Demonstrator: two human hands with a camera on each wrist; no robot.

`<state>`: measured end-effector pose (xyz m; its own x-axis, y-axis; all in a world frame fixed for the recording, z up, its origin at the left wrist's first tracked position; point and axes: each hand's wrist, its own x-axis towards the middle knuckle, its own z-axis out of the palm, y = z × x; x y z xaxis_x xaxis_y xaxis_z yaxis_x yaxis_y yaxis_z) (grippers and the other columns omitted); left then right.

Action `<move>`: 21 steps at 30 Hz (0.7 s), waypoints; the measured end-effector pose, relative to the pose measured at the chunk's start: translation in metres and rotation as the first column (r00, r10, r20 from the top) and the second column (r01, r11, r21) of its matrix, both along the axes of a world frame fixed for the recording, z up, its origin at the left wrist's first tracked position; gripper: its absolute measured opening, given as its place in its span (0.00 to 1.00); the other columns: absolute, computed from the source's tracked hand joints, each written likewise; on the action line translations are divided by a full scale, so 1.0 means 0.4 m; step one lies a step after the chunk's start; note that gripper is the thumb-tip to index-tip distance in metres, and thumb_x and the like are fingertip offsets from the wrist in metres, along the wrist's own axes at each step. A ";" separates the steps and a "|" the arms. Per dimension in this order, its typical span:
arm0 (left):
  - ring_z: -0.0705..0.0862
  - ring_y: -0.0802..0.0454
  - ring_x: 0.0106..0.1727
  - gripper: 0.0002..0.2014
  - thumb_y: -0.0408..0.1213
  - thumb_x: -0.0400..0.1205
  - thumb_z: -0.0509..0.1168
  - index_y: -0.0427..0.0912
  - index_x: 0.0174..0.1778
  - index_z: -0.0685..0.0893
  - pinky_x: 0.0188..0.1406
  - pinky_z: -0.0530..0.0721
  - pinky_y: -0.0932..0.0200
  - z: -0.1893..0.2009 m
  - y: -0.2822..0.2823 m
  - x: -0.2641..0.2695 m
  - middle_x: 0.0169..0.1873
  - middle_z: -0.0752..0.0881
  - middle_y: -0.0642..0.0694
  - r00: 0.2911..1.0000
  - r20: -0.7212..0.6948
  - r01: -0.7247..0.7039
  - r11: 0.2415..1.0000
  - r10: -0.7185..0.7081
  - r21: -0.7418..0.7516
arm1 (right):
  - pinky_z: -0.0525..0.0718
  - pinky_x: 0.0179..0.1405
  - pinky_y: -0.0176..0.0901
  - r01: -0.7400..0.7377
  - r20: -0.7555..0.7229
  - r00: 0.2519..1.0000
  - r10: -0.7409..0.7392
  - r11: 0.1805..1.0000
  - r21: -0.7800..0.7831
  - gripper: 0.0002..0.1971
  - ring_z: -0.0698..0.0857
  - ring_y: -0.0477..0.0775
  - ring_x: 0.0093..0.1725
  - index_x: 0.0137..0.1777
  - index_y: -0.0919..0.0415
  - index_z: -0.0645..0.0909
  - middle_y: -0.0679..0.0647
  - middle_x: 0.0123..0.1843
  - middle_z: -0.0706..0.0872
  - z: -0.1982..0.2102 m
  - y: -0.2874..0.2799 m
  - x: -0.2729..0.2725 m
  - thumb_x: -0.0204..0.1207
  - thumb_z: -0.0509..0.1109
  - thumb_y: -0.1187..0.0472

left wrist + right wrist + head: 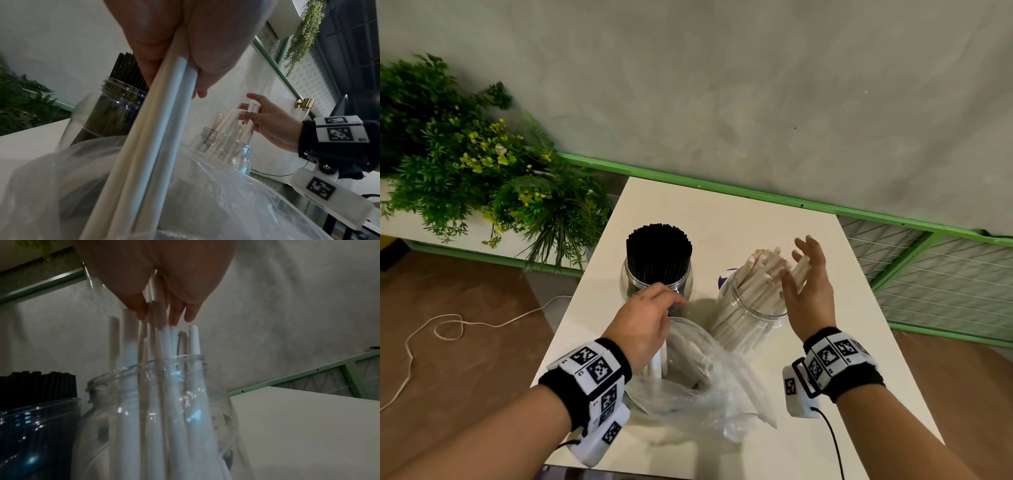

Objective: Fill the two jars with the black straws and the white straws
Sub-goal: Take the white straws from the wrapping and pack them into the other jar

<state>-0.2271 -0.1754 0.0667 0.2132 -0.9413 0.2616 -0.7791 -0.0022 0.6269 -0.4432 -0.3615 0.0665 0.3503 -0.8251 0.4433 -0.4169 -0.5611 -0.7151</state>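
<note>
Two clear jars stand on the white table (pixel 842 274). The left jar (pixel 633 284) is packed with black straws (pixel 659 251). The right jar (pixel 748 308) holds many white straws (pixel 758 270), leaning at different angles. My right hand (pixel 799 265) is at their tops, fingers straight and spread, touching the straw ends (pixel 194 335). My left hand (pixel 671 303) sits just in front of the black-straw jar and grips a few white straws (pixel 162 126) that rise out of a clear plastic bag (pixel 698 387).
The crumpled bag lies on the near half of the table, with more white straws inside. A leafy plant (pixel 465 154) stands to the left, a green-framed wire grid (pixel 945 284) to the right. A white cord (pixel 448 325) trails on the brown floor.
</note>
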 end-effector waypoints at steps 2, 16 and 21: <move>0.80 0.55 0.52 0.18 0.20 0.77 0.61 0.41 0.57 0.86 0.54 0.67 0.75 -0.001 0.001 0.000 0.54 0.82 0.48 1.000 0.004 0.000 1.000 0.000 -0.004 | 0.67 0.68 0.32 0.029 -0.109 0.994 -0.030 1.000 -0.010 0.26 0.74 0.49 0.73 0.79 0.54 0.65 0.51 0.75 0.75 -0.015 0.000 -0.012 0.82 0.63 0.66; 0.80 0.58 0.50 0.17 0.21 0.76 0.61 0.42 0.54 0.87 0.52 0.70 0.74 -0.011 0.002 0.007 0.51 0.83 0.49 1.000 0.003 0.007 1.000 -0.007 -0.020 | 0.61 0.81 0.58 -0.235 -0.474 0.872 0.120 0.953 -0.192 0.30 0.53 0.50 0.84 0.83 0.55 0.57 0.53 0.84 0.61 -0.050 0.028 0.011 0.82 0.54 0.47; 0.81 0.54 0.52 0.17 0.21 0.77 0.61 0.42 0.54 0.86 0.54 0.72 0.70 -0.009 0.003 0.004 0.52 0.82 0.49 1.000 0.002 0.006 1.000 -0.006 -0.005 | 0.59 0.81 0.61 -0.300 -0.614 0.786 0.076 0.915 -0.271 0.27 0.54 0.54 0.84 0.82 0.56 0.59 0.52 0.84 0.60 -0.036 -0.001 0.049 0.83 0.51 0.55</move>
<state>-0.2255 -0.1744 0.0633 0.2069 -0.9413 0.2667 -0.7802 0.0058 0.6256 -0.4237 -0.3618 0.0522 0.7629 -0.5519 0.3367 -0.5457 -0.8290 -0.1224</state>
